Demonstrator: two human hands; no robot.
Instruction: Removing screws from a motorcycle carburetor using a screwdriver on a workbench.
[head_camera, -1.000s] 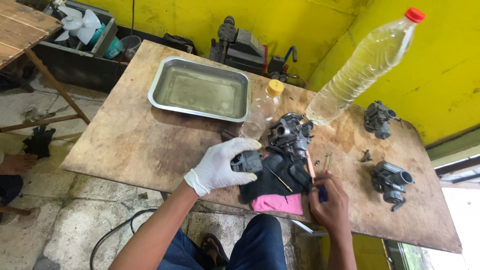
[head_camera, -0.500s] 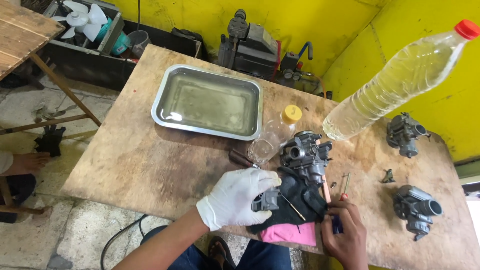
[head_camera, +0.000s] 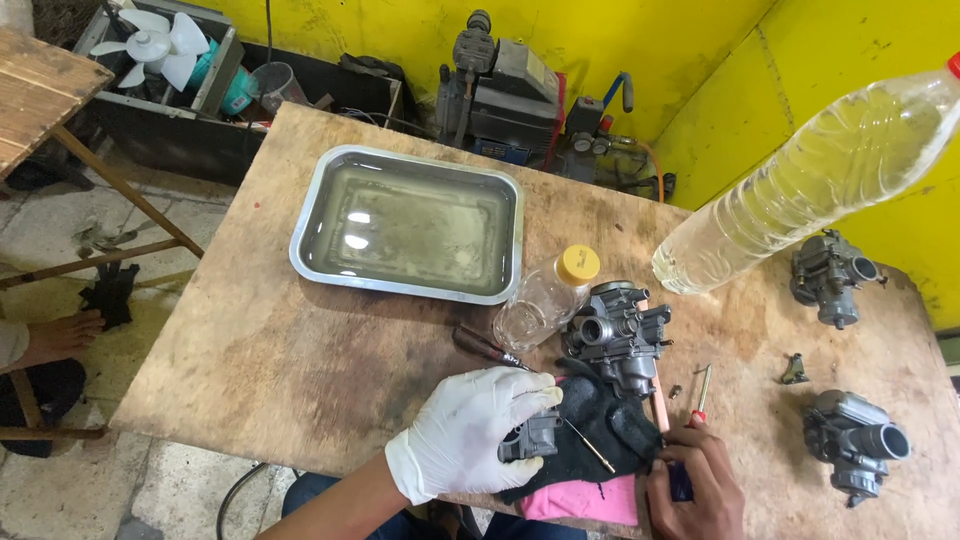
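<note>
The left hand (head_camera: 470, 440) wears a white glove. Its grip is closed round a small grey metal part (head_camera: 530, 437), w/ fingers curled over the top. That part sits on a black cloth (head_camera: 610, 430) at the front edge of the wooden desk (head_camera: 300, 360), near the middle. A thin metal rod (head_camera: 590, 447) lies on the cloth just beside the part.

The right hand (head_camera: 695, 490) is bare. It's at the front edge too, right of the cloth. Its fingers pinch a small tool w/ a dark blue handle (head_camera: 681, 482); most of the tool is hidden, so can't tell what kind it is.

A pink cloth (head_camera: 585, 500) peeks out under the black one. Just behind the cloths stands a grey carburetor (head_camera: 618, 335). A small clear bottle w/ a yellow cap (head_camera: 548, 295) lies tipped next to it. A dark-handled screwdriver (head_camera: 485, 347) lies near the gloved hand. A little red-handled screwdriver (head_camera: 702, 395) lies near the bare hand.

A metal tray w/ cloudy liquid (head_camera: 300, 255) sits farther back. A big clear plastic bottle (head_camera: 810, 185) is on the right, tilted. Two more carburetors (head_camera: 828, 272) (head_camera: 855, 440) sit well apart on the right side.
</note>
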